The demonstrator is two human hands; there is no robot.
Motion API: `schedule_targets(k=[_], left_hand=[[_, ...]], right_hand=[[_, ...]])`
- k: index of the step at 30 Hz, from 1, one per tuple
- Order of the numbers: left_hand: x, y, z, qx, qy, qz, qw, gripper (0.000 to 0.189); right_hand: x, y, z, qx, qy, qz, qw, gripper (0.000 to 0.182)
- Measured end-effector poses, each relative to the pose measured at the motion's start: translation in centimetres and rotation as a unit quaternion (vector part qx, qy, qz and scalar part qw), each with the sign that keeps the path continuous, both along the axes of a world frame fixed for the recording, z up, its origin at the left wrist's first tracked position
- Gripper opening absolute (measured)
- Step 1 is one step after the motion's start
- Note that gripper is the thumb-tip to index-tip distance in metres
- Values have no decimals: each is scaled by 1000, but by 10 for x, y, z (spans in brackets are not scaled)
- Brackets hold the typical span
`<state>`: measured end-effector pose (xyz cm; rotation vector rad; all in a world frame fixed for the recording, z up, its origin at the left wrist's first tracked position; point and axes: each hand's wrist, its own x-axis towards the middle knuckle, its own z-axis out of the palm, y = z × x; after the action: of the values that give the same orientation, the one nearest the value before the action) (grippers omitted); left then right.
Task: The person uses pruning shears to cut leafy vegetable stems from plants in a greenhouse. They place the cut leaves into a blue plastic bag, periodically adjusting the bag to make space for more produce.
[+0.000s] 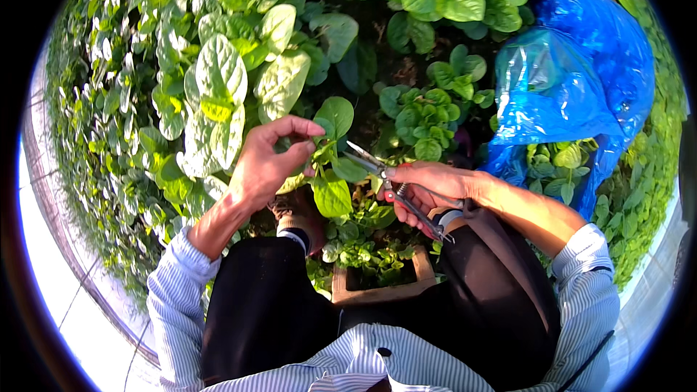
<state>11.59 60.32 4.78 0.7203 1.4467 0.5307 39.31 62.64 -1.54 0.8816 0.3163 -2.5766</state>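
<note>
Thumb and fingertips of my left hand (274, 159) pinch a leafy green sprig (330, 159) with several broad, rounded leaves. My right hand (430, 188) grips a pair of pruning snips (393, 181) with red and dark handles and a coil spring. Their pointed blades are slightly parted and aim up and left, close beside the sprig's leaves. Whether a stem lies between the blades I cannot tell. The lower end of the sprig is partly hidden by its own leaves.
A blue plastic bag (572, 81) lies at the right among leafy plants, with leaves at its mouth. Dense large-leaved plants (218, 81) fill the left. Smaller plants (422, 120) grow from dark soil ahead. A wooden frame (381, 293) sits between my legs.
</note>
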Motion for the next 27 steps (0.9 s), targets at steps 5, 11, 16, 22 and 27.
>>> schedule_targets(k=[5,11,16,22,27], left_hand=[[81,46,83,50,-241,41,968,24],[266,75,113,173,-366,-88,910,21],[339,69,56,431,-128,-228,864,42],[227,122,21,580,249,-180,754,41],[177,165,-34,466,494,-178,712,68]], right_hand=[[15,-40,-38,263,54,-130,954,35],[-14,-31,-34,259,84,-202,941,33],[-9,-4,-5,275,87,-191,938,33],[39,3,-4,357,44,-380,852,36],[57,28,7,197,-79,-459,863,44]])
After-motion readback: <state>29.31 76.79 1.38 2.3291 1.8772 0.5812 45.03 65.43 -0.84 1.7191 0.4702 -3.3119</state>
